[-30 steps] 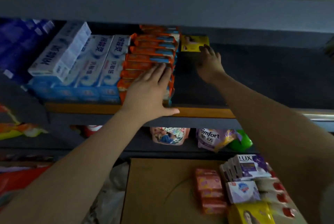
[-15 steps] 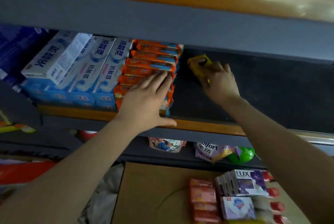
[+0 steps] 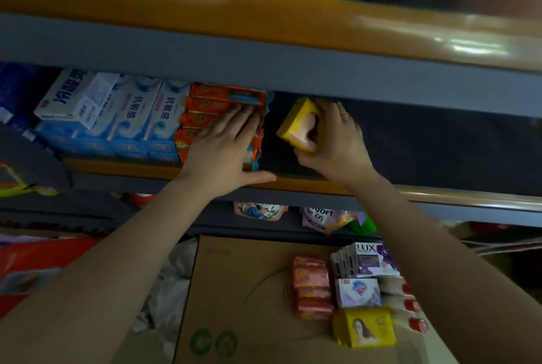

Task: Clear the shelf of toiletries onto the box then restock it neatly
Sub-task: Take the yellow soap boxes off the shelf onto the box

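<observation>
My right hand [image 3: 337,140] grips a small yellow soap box [image 3: 296,123], tilted and lifted just above the dark shelf floor [image 3: 425,143]. My left hand [image 3: 223,146] lies flat with straight fingers on the stack of orange toothpaste boxes [image 3: 211,102] on the shelf. White and blue toothpaste boxes [image 3: 129,111] stand to the left of the orange stack. Below, the cardboard box [image 3: 234,290] carries pink soap bars [image 3: 311,287], purple Lux boxes [image 3: 366,258], a white soap box [image 3: 356,291] and another yellow soap box [image 3: 363,330].
The shelf's orange front lip [image 3: 308,184] runs under both wrists. The grey underside of the upper shelf [image 3: 264,55] hangs close above. Refill pouches [image 3: 322,217] sit on the lower shelf. Crumpled plastic [image 3: 170,290] lies left of the cardboard box.
My right hand reached the yellow soap box at the back of the shelf, took hold of it and pulled it forward. My left hand stayed on the orange stack.
</observation>
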`<state>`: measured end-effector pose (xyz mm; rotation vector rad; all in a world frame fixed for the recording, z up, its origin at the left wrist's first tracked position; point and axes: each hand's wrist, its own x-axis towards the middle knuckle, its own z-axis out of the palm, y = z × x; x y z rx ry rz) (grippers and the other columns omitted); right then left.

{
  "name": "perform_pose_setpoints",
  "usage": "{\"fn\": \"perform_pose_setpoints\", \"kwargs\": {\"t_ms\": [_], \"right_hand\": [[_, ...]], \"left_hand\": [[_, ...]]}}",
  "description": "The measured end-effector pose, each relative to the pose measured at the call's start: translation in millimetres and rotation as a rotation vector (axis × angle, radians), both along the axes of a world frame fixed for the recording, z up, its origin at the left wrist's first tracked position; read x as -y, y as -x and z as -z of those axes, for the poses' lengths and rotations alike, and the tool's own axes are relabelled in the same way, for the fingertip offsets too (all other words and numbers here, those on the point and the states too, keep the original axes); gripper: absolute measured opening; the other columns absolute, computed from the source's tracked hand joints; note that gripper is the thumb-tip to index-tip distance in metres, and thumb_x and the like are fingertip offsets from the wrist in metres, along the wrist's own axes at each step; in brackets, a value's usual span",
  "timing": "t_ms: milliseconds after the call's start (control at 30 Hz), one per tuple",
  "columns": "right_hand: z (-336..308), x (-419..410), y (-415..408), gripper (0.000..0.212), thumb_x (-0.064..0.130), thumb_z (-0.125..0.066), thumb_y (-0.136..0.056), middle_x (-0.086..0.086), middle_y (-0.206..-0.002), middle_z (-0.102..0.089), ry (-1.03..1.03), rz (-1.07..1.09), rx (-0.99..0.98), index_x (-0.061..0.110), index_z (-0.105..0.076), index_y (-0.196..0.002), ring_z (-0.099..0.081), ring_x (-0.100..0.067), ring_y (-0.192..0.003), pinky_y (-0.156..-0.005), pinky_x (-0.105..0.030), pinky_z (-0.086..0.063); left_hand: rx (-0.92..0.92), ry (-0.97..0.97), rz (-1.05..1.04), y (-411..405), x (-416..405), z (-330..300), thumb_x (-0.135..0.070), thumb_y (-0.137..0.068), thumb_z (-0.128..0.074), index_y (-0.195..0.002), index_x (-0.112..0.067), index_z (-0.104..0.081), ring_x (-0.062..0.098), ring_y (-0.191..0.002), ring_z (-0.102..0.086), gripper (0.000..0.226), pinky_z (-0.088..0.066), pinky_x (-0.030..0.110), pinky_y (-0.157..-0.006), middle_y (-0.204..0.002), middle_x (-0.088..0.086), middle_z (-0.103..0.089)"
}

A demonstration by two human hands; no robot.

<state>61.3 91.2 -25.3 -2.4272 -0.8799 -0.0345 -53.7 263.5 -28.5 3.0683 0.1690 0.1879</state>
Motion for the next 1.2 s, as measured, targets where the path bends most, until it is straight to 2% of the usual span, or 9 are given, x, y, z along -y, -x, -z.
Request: {"fn": "perform_pose_setpoints", "kwargs": {"t_ms": [67, 200, 367, 567, 633, 733, 933, 1100, 1200], "right_hand": [[-8, 11, 20, 0.078, 0.042, -0.064, -0.062, -0.010, -0.115, -0.051, -0.131, -0.123, -0.012, 0.008, -0.043, -0.128, -0.052, -0.030, -0.106, -0.089, -0.047, -0.043], [-4, 28, 52, 0.076, 0.041, -0.066, -0.067, -0.008, -0.119, -0.049, -0.171, -0.308, -0.032, 0.009, -0.041, -0.132, -0.050, -0.020, -0.107, -0.088, -0.045, -0.047], [8, 50, 76, 0.070, 0.048, -0.068, -0.072, 0.006, -0.122, -0.049, -0.248, -0.284, -0.218, 0.021, -0.043, -0.132, -0.047, -0.008, -0.114, -0.096, -0.018, -0.038], [27, 88, 98, 0.030, 0.039, -0.059, -0.076, 0.003, -0.087, -0.069, -0.653, 0.129, -1.166, 0.019, -0.062, -0.098, -0.065, -0.014, -0.085, -0.074, -0.029, -0.053], [34, 97, 103, 0.015, 0.025, -0.064, -0.081, 0.007, -0.082, -0.066, -0.491, -0.003, -1.044, 0.024, -0.062, -0.096, -0.063, -0.008, -0.079, -0.069, -0.022, -0.053], [42, 112, 106, 0.036, 0.007, -0.070, -0.080, 0.011, -0.098, -0.062, -0.184, -0.240, -0.682, 0.028, -0.056, -0.105, -0.059, 0.000, -0.086, -0.074, -0.017, -0.048], [71, 138, 122, 0.048, 0.011, -0.075, -0.075, 0.019, -0.114, -0.053, -0.142, -0.254, -0.507, 0.023, -0.053, -0.116, -0.049, 0.007, -0.109, -0.094, -0.013, -0.039], [81, 159, 128, 0.023, 0.013, -0.063, -0.085, -0.005, -0.097, -0.061, -0.399, 0.105, -1.078, 0.019, -0.057, -0.106, -0.061, -0.008, -0.084, -0.079, -0.024, -0.051], [85, 178, 126, 0.020, 0.011, -0.054, -0.091, -0.005, -0.089, -0.060, -0.447, 0.245, -1.193, 0.011, -0.058, -0.111, -0.061, -0.006, -0.068, -0.062, -0.021, -0.053]], "left_hand": [[0.076, 0.296, 0.023, 8, 9, -8, -0.075, -0.074, -0.028, -0.143, -0.009, -0.033, 0.016, -0.139, -0.019, 0.095, -0.022, 0.037, -0.112, -0.151, 0.008, -0.028], [0.210, 0.897, -0.045, 35, 48, -17, -0.058, -0.077, -0.054, -0.131, -0.020, -0.045, 0.003, -0.106, -0.055, 0.067, -0.045, 0.016, -0.086, -0.117, -0.006, -0.057], [0.043, 1.349, -0.241, 53, 66, -5, -0.029, -0.085, -0.066, -0.113, -0.018, -0.056, 0.008, -0.088, -0.064, 0.032, -0.053, 0.024, -0.070, -0.101, -0.003, -0.067], [-0.201, 1.913, -0.424, 76, 86, 32, -0.020, -0.090, -0.050, -0.106, -0.015, -0.059, 0.015, -0.079, -0.063, 0.019, -0.053, 0.024, -0.065, -0.094, 0.002, -0.066], [-0.256, 1.962, -0.359, 82, 91, 46, -0.019, -0.085, -0.052, -0.109, -0.017, -0.054, 0.017, -0.086, -0.064, 0.025, -0.053, 0.025, -0.073, -0.095, 0.000, -0.065], [-0.211, 1.718, -0.216, 90, 94, 62, 0.001, -0.079, -0.061, -0.109, -0.018, -0.048, 0.003, -0.088, -0.060, 0.038, -0.049, 0.017, -0.079, -0.097, -0.001, -0.059], [-0.159, 1.474, 0.004, 99, 108, 78, 0.006, -0.076, -0.067, -0.101, -0.020, -0.050, 0.010, -0.104, -0.057, 0.040, -0.046, 0.023, -0.090, -0.111, 0.004, -0.058], [-0.230, 1.704, -0.310, 98, 130, 80, -0.005, -0.083, -0.061, -0.108, -0.018, -0.050, 0.015, -0.094, -0.060, 0.030, -0.054, 0.026, -0.077, -0.105, 0.003, -0.059], [-0.324, 1.761, -0.490, 94, 150, 87, -0.019, -0.083, -0.063, -0.104, -0.018, -0.055, 0.016, -0.090, -0.065, 0.023, -0.057, 0.028, -0.067, -0.107, 0.002, -0.063]]}}
